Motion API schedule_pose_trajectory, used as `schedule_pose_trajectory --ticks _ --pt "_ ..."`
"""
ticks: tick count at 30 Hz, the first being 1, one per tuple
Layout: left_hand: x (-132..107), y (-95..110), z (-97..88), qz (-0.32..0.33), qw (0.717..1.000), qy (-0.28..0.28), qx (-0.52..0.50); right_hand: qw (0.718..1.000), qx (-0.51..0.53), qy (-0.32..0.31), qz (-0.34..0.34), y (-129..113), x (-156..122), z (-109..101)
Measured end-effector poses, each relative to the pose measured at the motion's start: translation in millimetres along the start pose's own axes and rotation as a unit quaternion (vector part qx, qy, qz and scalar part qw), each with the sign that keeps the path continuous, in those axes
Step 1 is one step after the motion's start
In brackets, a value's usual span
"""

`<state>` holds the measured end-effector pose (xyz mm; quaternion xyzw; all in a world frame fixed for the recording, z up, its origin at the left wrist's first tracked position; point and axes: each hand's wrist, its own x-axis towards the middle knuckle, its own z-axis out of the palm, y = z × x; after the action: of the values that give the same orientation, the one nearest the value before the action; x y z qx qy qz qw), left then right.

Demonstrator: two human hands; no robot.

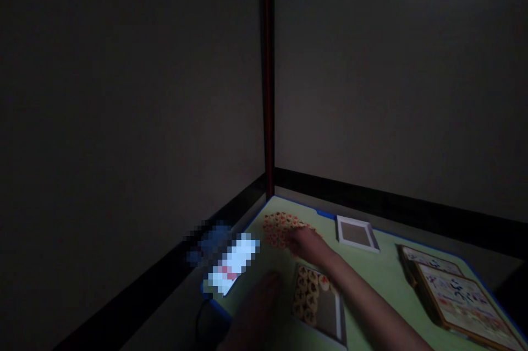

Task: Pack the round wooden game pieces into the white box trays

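Note:
My right hand (304,242) reaches over the table to a heap of round, pale wooden Chinese chess pieces (278,224) with red marks. Its fingers are curled down at the heap's near edge, and what they hold is hidden. Nearer to me, a shallow white-edged box (340,318) holds rows of dark-marked chess pieces (305,299) on its left side. One red-marked piece (324,283) lies in its top row. My left hand (264,299) is a dim, blurred shape just left of this box; its fingers are not clear.
All this stands on a light green table (383,279) with a blue rim, set in a room corner. A white tray or lid (357,232) lies at the back. Decorated flat boxes (466,296) are at the right. A bright pixelated device (233,266) is at the left edge.

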<state>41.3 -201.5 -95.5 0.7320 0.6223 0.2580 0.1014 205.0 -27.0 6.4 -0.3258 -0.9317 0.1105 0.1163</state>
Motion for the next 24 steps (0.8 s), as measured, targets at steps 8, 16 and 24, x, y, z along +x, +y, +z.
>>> schedule_pose_trajectory --ticks 8,16,24 --pt "0.1 -28.5 44.8 0.059 0.998 0.01 0.016 0.995 -0.09 -0.037 0.023 -52.4 59.8 11.9" --pt "-1.7 -37.5 50.2 0.128 0.99 0.054 0.04 0.995 -0.081 -0.02 0.062 -37.3 64.9 -71.2" --pt "0.4 -19.7 25.9 0.133 0.989 0.061 0.012 0.989 -0.079 0.052 0.113 10.6 -38.4 -94.2"
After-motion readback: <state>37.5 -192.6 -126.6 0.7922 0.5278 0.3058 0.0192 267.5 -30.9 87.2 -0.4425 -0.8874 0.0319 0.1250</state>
